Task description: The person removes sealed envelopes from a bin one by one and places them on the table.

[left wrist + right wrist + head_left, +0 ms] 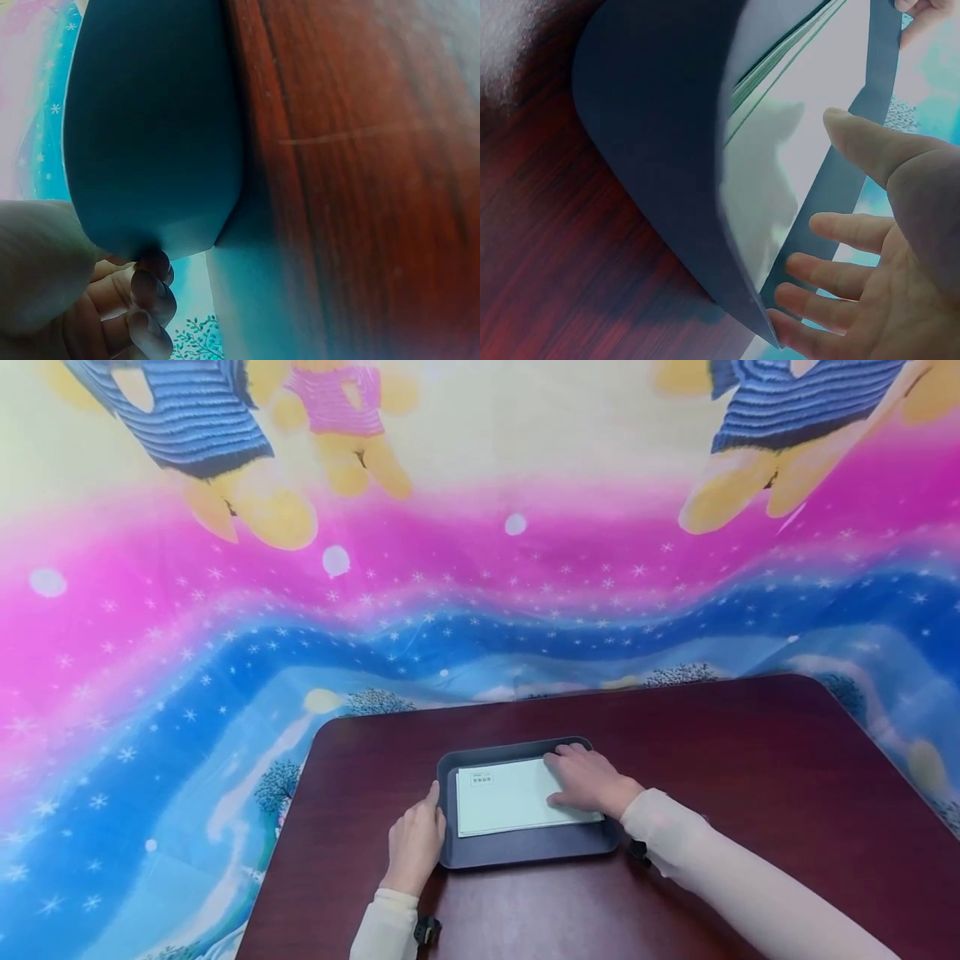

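The tray point(536, 843) on the counter point(352, 777) is pinched at its left end by the left hand point(417, 842); the envelopes point(506, 802) inside are best steadied lightly by the right hand point(588, 781), its fingers outspread.

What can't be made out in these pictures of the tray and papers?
Print on the top paper: too small to read, head view.
Papers: count unclear, edges partly hidden by the tray wall, right wrist view.
Tray: floor beneath the papers covered by them, head view.
Table: near edge cut off by the head view's bottom.
Backdrop figures: heads cut off by the head view's top.
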`<state>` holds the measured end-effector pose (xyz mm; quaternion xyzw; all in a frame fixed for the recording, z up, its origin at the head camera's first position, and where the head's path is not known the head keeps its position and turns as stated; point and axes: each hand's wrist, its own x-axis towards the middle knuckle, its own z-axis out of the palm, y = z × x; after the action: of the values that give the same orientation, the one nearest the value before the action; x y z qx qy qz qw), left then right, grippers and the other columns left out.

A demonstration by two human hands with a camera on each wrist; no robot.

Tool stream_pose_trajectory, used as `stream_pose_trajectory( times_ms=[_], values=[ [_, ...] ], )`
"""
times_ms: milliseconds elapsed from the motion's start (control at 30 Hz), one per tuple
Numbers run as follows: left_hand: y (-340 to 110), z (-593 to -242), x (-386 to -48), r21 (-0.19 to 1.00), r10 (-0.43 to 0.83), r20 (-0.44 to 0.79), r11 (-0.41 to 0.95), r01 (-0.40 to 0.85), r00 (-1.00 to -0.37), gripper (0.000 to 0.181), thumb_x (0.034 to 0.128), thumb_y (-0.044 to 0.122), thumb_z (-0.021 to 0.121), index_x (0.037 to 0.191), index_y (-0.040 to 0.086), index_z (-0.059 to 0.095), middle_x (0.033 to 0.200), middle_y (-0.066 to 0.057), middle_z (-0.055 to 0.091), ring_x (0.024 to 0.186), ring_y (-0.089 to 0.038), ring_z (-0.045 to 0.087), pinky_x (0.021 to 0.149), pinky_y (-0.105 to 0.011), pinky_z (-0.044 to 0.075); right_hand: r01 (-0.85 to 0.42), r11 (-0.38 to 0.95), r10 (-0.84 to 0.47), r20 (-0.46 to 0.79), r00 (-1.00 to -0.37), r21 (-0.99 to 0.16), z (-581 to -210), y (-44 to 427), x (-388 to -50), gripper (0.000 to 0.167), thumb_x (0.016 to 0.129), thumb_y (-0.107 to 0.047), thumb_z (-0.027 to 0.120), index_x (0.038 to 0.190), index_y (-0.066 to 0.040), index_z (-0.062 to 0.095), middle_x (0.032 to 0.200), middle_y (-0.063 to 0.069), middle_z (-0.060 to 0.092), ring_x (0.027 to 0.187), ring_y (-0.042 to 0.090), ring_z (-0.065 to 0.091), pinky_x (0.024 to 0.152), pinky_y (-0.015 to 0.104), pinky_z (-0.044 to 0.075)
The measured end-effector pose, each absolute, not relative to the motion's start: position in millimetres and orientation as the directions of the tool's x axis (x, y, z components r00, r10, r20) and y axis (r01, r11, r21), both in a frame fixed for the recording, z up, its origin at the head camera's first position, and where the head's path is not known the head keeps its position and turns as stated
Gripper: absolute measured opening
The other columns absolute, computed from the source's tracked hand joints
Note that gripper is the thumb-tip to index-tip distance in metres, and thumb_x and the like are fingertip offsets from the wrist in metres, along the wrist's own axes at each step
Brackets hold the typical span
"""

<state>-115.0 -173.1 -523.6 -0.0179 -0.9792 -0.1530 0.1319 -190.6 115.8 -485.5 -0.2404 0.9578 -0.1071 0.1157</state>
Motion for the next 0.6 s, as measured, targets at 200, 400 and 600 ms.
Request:
stream_pose_trajectory(
  times_ms=[200,400,600],
  values=[
    [-172.6,-524.5,-114.2,0.289,-0.003,0.287,0.954,0.084,-0.958,0.045,0.0933,0.009,0.067,0.138,0.007,0.064,0.065,-0.007,0.064,0.041,-0.009,0.032,0.041,-0.027,0.028,-0.446,0.863,-0.493,-0.198,-0.847,-0.239,-490.4,115.3,-192.1,0.075,0.086,-0.042,0.079,0.144,-0.002,0.054,0.146,0.023,0.054,0.135,0.042,0.05,0.106,0.055,0.045],
    [-172.7,-525.8,-115.3,0.288,-0.005,0.298,0.954,0.085,-0.954,0.044,0.093,0.009,0.067,0.137,0.007,0.064,0.067,-0.009,0.067,0.041,-0.01,0.034,0.04,-0.027,0.028,-0.447,0.864,-0.491,-0.189,-0.851,-0.231,-490.9,113.9,-193.9,0.075,0.083,-0.042,0.082,0.142,-0.003,0.056,0.136,0.02,0.058,0.125,0.038,0.055,0.099,0.052,0.049],
    [-172.4,-525.7,-114.6,0.295,-0.009,0.289,0.952,0.08,-0.957,0.044,0.0932,0.008,0.066,0.137,0.006,0.064,0.064,-0.008,0.064,0.041,-0.01,0.033,0.04,-0.027,0.027,-0.464,0.856,-0.502,-0.153,-0.851,-0.228,-491.4,113.9,-194.6,0.077,0.079,-0.04,0.086,0.141,-0.004,0.056,0.119,0.017,0.059,0.107,0.031,0.056,0.085,0.047,0.051]
  ],
)
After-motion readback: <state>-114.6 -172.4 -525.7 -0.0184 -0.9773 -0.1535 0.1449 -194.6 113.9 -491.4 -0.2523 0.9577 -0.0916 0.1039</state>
